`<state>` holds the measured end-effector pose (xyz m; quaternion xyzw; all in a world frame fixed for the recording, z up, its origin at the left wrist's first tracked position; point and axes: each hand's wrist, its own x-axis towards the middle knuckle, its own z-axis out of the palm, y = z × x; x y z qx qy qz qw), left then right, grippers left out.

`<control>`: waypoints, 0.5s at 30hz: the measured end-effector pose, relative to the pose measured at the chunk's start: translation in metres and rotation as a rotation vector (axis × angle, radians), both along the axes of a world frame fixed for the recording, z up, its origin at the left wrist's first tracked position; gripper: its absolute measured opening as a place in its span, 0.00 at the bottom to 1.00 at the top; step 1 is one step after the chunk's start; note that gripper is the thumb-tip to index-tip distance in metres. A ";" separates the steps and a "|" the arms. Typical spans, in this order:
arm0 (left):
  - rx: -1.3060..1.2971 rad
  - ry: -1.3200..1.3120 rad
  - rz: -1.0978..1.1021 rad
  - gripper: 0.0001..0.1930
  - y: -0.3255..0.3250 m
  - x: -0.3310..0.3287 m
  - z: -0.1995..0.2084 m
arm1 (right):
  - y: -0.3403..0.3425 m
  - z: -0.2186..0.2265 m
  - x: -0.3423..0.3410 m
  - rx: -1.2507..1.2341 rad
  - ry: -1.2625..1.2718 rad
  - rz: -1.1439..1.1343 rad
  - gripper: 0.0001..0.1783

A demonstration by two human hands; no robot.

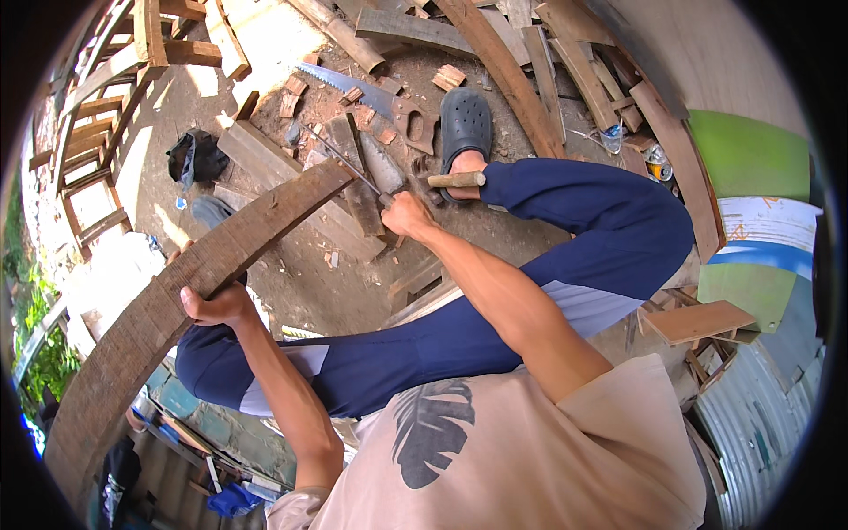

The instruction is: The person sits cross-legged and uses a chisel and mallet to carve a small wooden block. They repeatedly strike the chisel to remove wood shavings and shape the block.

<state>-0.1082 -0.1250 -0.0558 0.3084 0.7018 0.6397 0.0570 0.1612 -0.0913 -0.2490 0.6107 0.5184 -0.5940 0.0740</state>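
My left hand (216, 306) is wrapped round a long, curved wooden board (238, 234), which runs from the lower left up to the middle over my left thigh. My right hand (408, 216) is closed on the near end of a thin metal rod (358, 170); its exact kind I cannot make out. The rod slants away up and left, past the board's far end. Just beyond my right hand lies a hammer (457, 179) with a wooden handle, beside my shod foot. Under the board's far end, several wooden blocks (360, 190) lie on the ground.
A handsaw (380, 102) lies among wood offcuts (449, 78) ahead. A black plastic bag (196, 157) is at the left, near a wooden ladder-like frame (93, 132). Long planks (508, 75) are piled at the far right. Corrugated metal sheet (755, 433) stands at the right.
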 end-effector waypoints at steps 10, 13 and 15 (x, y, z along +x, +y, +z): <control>-0.072 0.082 0.069 0.36 -0.003 -0.003 -0.004 | 0.002 0.008 0.003 0.083 -0.001 -0.028 0.24; -0.077 0.046 0.050 0.36 -0.005 0.002 -0.002 | 0.012 0.007 0.008 0.006 -0.054 0.038 0.26; -0.068 0.033 0.053 0.35 0.001 0.003 0.002 | 0.008 0.008 0.009 0.114 -0.033 0.045 0.26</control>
